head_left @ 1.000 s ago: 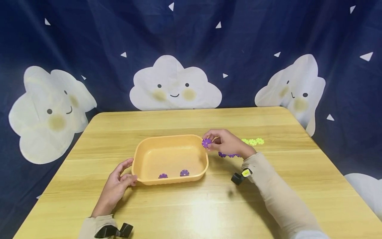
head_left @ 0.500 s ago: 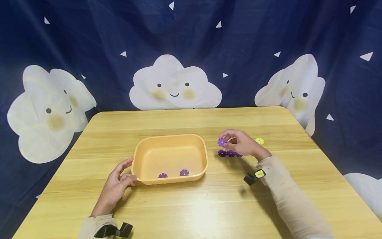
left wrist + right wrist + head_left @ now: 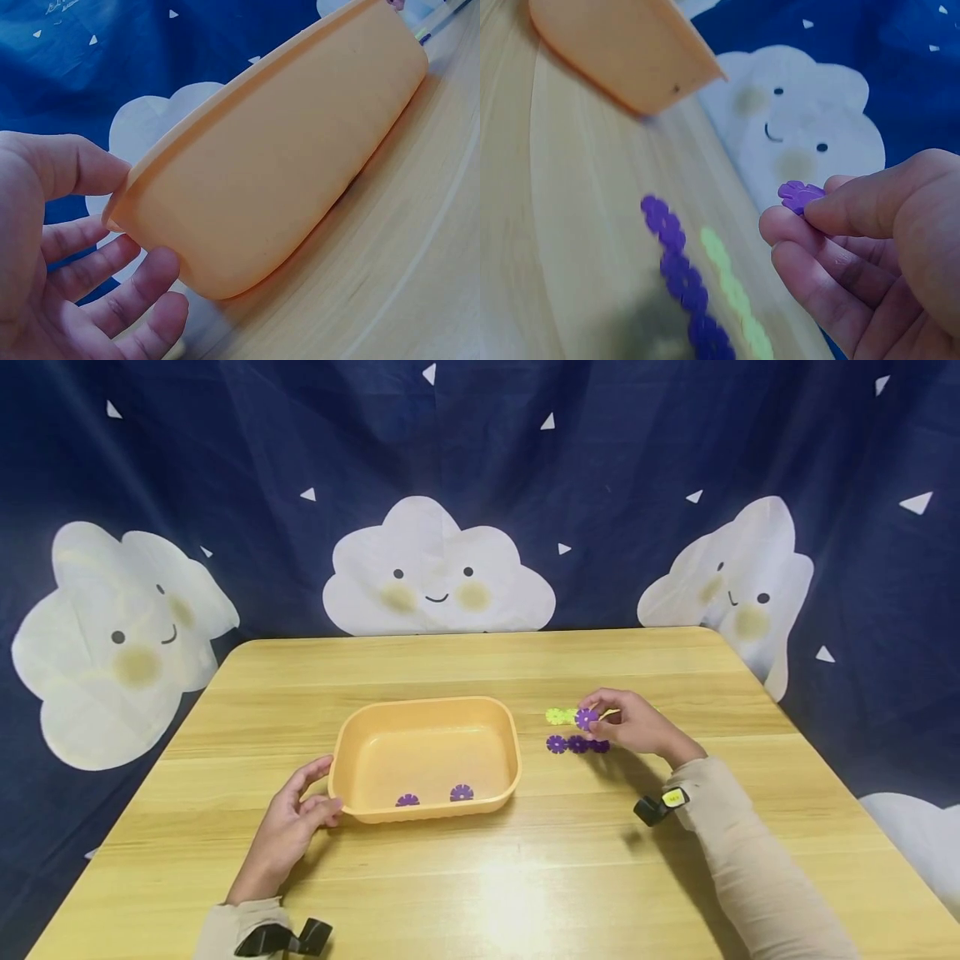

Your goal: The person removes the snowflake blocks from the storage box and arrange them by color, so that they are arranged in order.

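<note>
My right hand [image 3: 630, 722] pinches a purple snowflake-shaped plastic disc [image 3: 586, 719] between thumb and fingers, above the table. In the right wrist view the purple disc [image 3: 801, 196] shows nearly edge-on at the fingertips. Below it lie a row of purple discs [image 3: 557, 744] and, farther back, a row of yellow-green discs [image 3: 556, 717], partly hidden by the hand. My left hand [image 3: 288, 827] holds the left end of an orange plastic basin [image 3: 435, 816]; in the left wrist view its thumb lies at the rim [image 3: 217, 101] and fingers touch the end wall. Two purple discs [image 3: 462, 792] are inside, against the near wall.
The wooden table [image 3: 420, 893] carries the basin left of centre, with the disc rows to its right. Behind the far edge hangs a dark blue curtain [image 3: 615, 460] with white clouds and triangles. Black bands [image 3: 660, 807] with small mounts sit on both wrists.
My right hand has moved right with the purple disc, from the basin's right rim to over the disc rows. The left hand and basin have stayed in place.
</note>
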The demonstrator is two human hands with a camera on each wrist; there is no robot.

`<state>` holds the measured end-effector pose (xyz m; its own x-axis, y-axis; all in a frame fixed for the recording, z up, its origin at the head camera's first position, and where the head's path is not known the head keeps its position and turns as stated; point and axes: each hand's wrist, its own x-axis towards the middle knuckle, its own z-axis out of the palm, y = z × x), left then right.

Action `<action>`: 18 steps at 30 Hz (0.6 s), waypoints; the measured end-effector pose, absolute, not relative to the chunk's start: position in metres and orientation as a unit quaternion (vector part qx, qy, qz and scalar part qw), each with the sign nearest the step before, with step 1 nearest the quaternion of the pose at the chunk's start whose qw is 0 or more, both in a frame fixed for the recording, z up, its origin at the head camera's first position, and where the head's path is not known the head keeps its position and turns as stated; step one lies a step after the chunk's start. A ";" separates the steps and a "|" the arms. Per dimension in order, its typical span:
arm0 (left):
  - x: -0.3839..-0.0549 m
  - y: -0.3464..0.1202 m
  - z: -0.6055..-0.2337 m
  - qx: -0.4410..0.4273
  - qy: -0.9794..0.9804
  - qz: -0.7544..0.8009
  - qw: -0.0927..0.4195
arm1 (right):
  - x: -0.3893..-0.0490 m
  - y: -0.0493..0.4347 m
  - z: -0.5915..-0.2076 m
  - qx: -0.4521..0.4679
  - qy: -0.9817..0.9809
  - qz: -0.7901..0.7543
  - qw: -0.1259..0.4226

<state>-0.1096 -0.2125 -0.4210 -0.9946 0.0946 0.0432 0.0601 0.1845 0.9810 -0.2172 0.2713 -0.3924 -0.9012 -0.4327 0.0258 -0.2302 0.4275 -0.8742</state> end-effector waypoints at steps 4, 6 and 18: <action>-0.109 -0.213 -0.421 0.050 0.771 0.634 0.014 | -0.218 0.282 -0.398 -0.181 0.841 -0.498 0.109; -0.109 -0.213 -0.421 0.049 0.771 0.634 0.013 | -0.217 0.288 -0.401 -0.174 0.840 -0.501 0.113; -0.109 -0.212 -0.420 0.048 0.768 0.639 0.011 | -0.212 0.313 -0.410 -0.160 0.872 -0.452 0.102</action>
<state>-0.1090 -0.2120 -0.4196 -0.9952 0.0872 0.0445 0.0596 0.1790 0.9820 -0.2121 0.3125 -0.4096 -0.9278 -0.3716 -0.0325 -0.1876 0.5400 -0.8205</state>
